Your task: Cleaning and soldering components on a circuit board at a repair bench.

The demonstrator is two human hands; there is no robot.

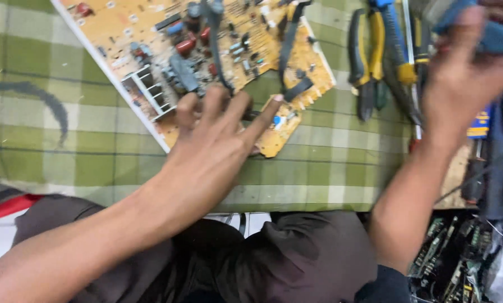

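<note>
A tan circuit board (pixel 150 33) with capacitors, a metal heat sink and black cables lies on a green plaid cloth (pixel 49 140). My left hand (pixel 215 140) rests flat on the board's near corner, fingers spread, holding nothing. My right hand (pixel 464 73) is raised at the upper right, blurred, with its fingers curled around a blue tool (pixel 501 36); the tool's far end runs out of view.
Yellow-and-black pliers (pixel 369 56), blue-handled cutters (pixel 397 50) and a screwdriver lie on the cloth right of the board. More circuit boards (pixel 448 258) and wires are piled at the lower right. My dark-trousered lap (pixel 274 258) fills the bottom edge.
</note>
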